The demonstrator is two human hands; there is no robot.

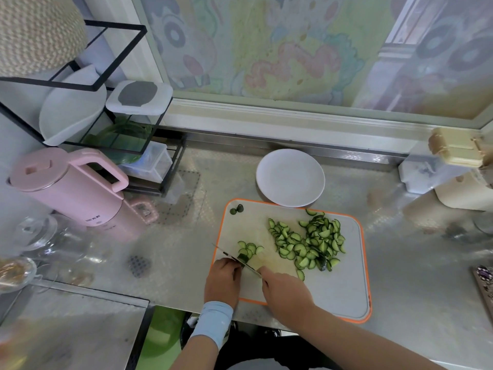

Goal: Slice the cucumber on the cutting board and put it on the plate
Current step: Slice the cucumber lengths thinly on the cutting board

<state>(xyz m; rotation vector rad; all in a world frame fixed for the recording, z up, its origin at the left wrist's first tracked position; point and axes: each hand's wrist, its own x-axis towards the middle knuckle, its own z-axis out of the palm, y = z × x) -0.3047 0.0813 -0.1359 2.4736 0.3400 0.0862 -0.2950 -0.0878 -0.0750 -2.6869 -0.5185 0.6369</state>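
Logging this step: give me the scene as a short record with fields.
board: orange-rimmed, on the counter
stub: last uncut cucumber piece, under the knife
slices: pile on the board, a few fresh ones beside the blade
ends: two, at the board's far left corner
plate: beyond the board, no slices on it yet
left hand: holds the stub
right hand: grips the knife
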